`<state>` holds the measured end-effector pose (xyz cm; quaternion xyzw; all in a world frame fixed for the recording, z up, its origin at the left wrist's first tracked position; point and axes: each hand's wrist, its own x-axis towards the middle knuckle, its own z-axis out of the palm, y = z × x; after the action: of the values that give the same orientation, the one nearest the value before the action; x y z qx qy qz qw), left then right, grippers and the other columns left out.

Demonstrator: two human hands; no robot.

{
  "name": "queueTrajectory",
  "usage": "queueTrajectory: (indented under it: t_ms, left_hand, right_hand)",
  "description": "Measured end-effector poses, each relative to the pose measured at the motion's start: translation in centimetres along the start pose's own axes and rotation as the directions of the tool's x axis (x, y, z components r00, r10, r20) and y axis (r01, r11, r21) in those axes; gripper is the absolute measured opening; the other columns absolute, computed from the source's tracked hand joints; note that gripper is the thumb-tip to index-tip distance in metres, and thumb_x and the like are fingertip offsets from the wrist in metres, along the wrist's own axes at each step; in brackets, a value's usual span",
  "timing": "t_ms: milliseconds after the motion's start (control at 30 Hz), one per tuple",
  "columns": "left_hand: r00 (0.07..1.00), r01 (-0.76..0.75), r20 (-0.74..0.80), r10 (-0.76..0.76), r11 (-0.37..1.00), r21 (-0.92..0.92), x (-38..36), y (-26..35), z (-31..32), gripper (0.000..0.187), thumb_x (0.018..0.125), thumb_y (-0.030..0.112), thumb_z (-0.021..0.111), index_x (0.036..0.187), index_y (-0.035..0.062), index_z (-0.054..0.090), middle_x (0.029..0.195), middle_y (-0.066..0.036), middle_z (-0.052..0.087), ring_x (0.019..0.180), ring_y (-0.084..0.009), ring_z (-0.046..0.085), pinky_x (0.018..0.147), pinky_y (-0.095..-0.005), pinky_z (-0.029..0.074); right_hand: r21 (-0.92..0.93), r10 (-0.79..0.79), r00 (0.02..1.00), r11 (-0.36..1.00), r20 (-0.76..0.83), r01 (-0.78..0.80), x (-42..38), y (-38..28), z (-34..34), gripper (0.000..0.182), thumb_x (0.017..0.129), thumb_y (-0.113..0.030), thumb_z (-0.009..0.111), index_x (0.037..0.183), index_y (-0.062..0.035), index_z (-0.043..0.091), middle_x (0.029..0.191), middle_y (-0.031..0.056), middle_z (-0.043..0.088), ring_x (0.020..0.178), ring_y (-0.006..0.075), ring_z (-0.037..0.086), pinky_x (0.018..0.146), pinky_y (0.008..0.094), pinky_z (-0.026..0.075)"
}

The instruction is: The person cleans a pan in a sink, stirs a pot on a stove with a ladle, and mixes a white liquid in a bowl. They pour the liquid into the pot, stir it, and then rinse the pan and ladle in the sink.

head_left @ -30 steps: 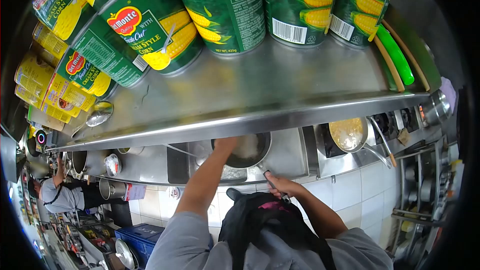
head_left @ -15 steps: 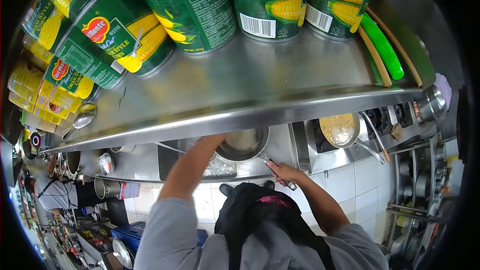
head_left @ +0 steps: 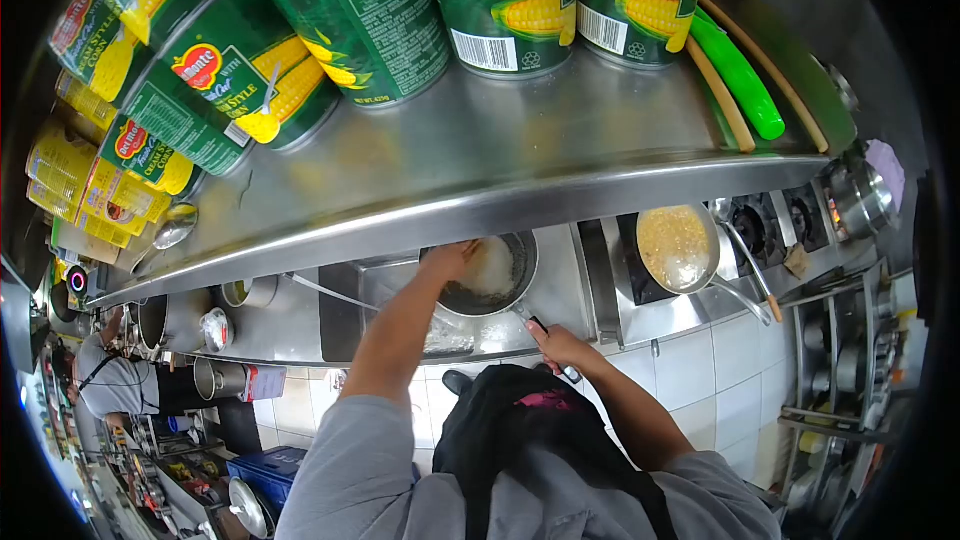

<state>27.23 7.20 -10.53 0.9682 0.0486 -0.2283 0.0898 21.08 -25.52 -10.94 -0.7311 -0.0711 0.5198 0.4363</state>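
My right hand point(head_left: 563, 345) is wrapped round the dark handle of a frying pan point(head_left: 522, 285). The pan has a dark inside with cloudy, whitish liquid point(head_left: 492, 270) in it, and it is over a wet steel sink area below the shelf edge. My left hand point(head_left: 452, 259) reaches into the pan's left side with its fingers curled. Whatever those fingers may hold is too small or hidden to make out.
A steel shelf point(head_left: 480, 150) with corn cans point(head_left: 500, 10) hangs above the counter. On the stove at right stands a pan of yellowish food point(head_left: 678, 248), with a ladle point(head_left: 745, 250) beside it. Pots point(head_left: 250, 290) stand at left; a person point(head_left: 120, 380) works farther left.
My left hand, hidden behind the shelf edge before, now shows inside the pan. My right hand still holds the handle, slightly higher in view. The whole view has shifted a little.
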Motion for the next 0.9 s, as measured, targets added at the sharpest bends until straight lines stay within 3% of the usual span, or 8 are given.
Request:
queueTrajectory:
  t_ms: [167,267,333,433,600,767,833,900]
  left_hand:
    - [0.986,-0.095,0.132,0.102,0.994,-0.055,-3.2,-1.1,-0.4,0.055,0.093,0.036,0.052,0.147,0.0235,0.045,0.122,-0.018,0.066,0.110,-0.0374,0.064,0.096,-0.0475,0.050]
    - [0.987,0.052,0.147,-0.058,0.998,0.048,-5.8,-1.3,-5.2,0.052,0.094,0.034,0.049,0.146,0.0318,0.045,0.135,-0.017,0.059,0.117,-0.0348,0.061,0.100,-0.0431,0.049]
    - [0.986,0.168,0.021,-0.168,0.986,-0.018,-3.8,1.1,-5.8,0.052,0.092,0.031,0.052,0.144,0.0211,0.048,0.125,-0.020,0.064,0.111,-0.0385,0.063,0.096,-0.0471,0.050]
    - [0.999,-0.004,0.033,0.004,1.000,-0.018,2.7,2.6,0.4,0.052,0.094,0.031,0.051,0.145,0.0203,0.047,0.132,-0.020,0.060,0.116,-0.0369,0.061,0.098,-0.0457,0.049]
    - [0.853,-0.316,0.382,0.356,0.934,-0.166,-1.4,0.6,3.5,0.052,0.094,0.033,0.051,0.144,0.0227,0.048,0.134,-0.020,0.058,0.122,-0.0357,0.057,0.102,-0.0440,0.046]
    - [0.773,-0.228,0.606,0.189,0.974,-0.014,-8.7,-1.9,-3.1,0.053,0.092,0.035,0.057,0.144,0.0261,0.050,0.130,-0.017,0.061,0.119,-0.0341,0.060,0.102,-0.0432,0.044]
    - [0.778,-0.326,0.545,0.312,0.942,-0.073,-7.9,-0.8,-0.3,0.053,0.094,0.036,0.057,0.145,0.0252,0.049,0.128,-0.017,0.063,0.117,-0.0334,0.061,0.100,-0.0427,0.045]
    - [0.929,-0.143,0.218,0.300,0.832,-0.537,-6.7,2.2,0.7,0.043,0.092,0.028,0.055,0.132,0.0136,0.058,0.123,-0.020,0.064,0.112,-0.0355,0.062,0.094,-0.0424,0.047]
  right_hand:
    - [0.016,0.007,0.999,1.000,-0.048,-0.006,-0.4,0.0,-1.5,0.073,0.096,-0.068,0.041,0.062,-0.0035,0.048,0.051,0.0068,0.047,0.039,0.0185,0.049,0.037,0.0351,0.043]
    - [0.011,0.011,1.000,1.000,0.020,-0.011,0.1,0.3,-0.3,0.074,0.096,-0.069,0.040,0.062,-0.0035,0.048,0.052,0.0072,0.048,0.040,0.0189,0.049,0.038,0.0361,0.045]
    - [-0.025,0.026,0.998,0.999,0.059,-0.024,0.3,-0.2,0.7,0.073,0.096,-0.069,0.040,0.062,-0.0045,0.047,0.052,0.0072,0.047,0.040,0.0194,0.049,0.039,0.0371,0.046]
    - [0.052,0.038,0.997,0.998,0.065,-0.042,0.7,-0.6,-0.2,0.073,0.095,-0.069,0.041,0.061,-0.0055,0.046,0.052,0.0066,0.045,0.040,0.0193,0.048,0.039,0.0368,0.045]
    - [-0.006,0.054,0.998,0.999,0.041,-0.054,-0.1,-0.7,-2.6,0.070,0.096,-0.069,0.042,0.061,-0.0075,0.045,0.051,0.0046,0.043,0.040,0.0173,0.046,0.038,0.0349,0.042]
    - [0.056,0.064,0.980,0.996,0.187,-0.076,-0.5,-1.0,-3.1,0.067,0.096,-0.068,0.044,0.063,-0.0095,0.045,0.051,0.0021,0.042,0.039,0.0140,0.043,0.038,0.0334,0.040]
    - [0.061,0.072,0.965,0.994,0.251,-0.090,-0.1,-1.2,-2.5,0.064,0.095,-0.066,0.047,0.064,-0.0105,0.044,0.051,0.0010,0.042,0.039,0.0128,0.042,0.038,0.0328,0.040]
    - [0.054,0.140,0.917,0.984,0.374,-0.172,0.7,-1.1,-1.5,0.057,0.095,-0.059,0.056,0.064,-0.0127,0.043,0.050,-0.0008,0.041,0.039,0.0113,0.040,0.038,0.0317,0.039]
